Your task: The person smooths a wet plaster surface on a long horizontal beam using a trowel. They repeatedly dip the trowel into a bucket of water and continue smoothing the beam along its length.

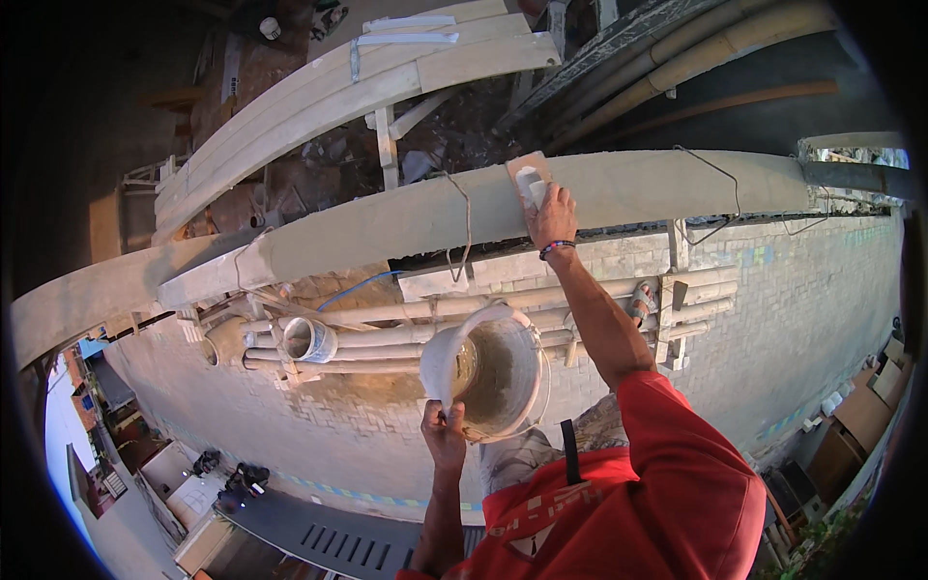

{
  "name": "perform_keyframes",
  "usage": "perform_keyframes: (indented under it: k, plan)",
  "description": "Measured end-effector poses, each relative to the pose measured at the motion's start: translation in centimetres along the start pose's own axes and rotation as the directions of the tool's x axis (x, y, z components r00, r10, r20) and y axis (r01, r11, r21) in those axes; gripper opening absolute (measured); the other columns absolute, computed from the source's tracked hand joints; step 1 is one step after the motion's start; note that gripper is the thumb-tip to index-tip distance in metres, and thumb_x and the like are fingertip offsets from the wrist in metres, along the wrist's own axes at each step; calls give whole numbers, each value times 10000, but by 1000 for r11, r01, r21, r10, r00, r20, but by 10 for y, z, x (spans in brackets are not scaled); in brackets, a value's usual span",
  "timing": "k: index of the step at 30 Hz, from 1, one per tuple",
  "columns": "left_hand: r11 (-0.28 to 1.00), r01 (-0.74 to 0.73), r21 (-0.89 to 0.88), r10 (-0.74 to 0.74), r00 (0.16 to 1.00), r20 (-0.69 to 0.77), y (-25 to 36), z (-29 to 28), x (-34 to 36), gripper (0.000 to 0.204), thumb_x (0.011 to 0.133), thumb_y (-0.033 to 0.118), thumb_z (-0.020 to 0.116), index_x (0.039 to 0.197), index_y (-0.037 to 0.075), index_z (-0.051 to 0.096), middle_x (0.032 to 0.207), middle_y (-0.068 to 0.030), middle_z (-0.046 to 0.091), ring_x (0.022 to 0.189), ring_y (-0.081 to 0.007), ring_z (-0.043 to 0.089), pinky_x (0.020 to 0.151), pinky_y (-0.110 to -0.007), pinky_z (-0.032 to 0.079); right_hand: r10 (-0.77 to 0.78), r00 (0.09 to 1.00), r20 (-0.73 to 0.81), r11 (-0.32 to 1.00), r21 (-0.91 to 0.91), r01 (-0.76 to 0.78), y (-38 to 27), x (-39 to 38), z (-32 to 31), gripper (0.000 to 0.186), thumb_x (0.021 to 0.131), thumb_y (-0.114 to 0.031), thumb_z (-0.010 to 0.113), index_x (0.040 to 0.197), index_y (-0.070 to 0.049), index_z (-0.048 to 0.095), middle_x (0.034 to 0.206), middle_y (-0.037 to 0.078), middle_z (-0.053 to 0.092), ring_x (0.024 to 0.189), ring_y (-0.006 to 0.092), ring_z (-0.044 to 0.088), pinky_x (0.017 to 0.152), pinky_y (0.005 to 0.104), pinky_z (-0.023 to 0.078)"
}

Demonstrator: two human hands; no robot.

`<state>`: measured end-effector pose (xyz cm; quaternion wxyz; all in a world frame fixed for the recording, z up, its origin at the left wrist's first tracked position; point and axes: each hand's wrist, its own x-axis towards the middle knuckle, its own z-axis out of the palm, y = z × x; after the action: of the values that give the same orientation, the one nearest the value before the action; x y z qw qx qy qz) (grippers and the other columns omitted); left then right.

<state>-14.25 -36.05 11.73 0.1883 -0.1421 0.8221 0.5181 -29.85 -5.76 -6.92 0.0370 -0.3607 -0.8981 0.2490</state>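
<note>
My left hand (445, 435) is closed around the rim of a pale, cement-smeared bucket (447, 360). The bucket is tilted, and some wet grey-brown mortar (467, 367) shows inside it. Reaching up and forward, my right hand (553, 215) grips a plastering float (516, 168) by its pale handle. That float lies against the smooth grey face of a long plastered beam (628, 188). A dark beaded bracelet (558, 248) circles my right wrist. The float's underside is hidden.
Bent metal rods (468, 232) hook over the beam. Below runs a bamboo scaffold (387, 333) carrying a second bucket (311, 340); my sandalled foot (641, 300) rests at its right. Far beneath lies block paving (802, 300). Pale boards (319, 106) stand beyond the beam.
</note>
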Motion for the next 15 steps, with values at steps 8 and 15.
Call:
perform_keyframes:
  k: [8, 15]
  plan:
    - [999, 5, -38, -3, 999, 36, -2, 1, 3, 246, 859, 189, 659, 736, 57, 492, 642, 58, 380, 612, -41, 319, 536, -239, 265, 284, 881, -379, 953, 6, -304, 208, 61, -138, 408, 765, -210, 684, 1058, 3, 496, 1019, 240, 574, 947, 425, 559, 823, 471, 453]
    - [993, 25, -112, -25, 1000, 8, 11, -2, 3, 203, 876, 152, 639, 763, 48, 506, 646, 50, 432, 602, -31, 356, 534, -218, 304, 223, 975, 19, 790, 582, -192, 134, 8, -103, 345, 819, -262, 693, 1002, 1, 567, 814, 69, 572, 781, 178, 550, 717, 296, 446]
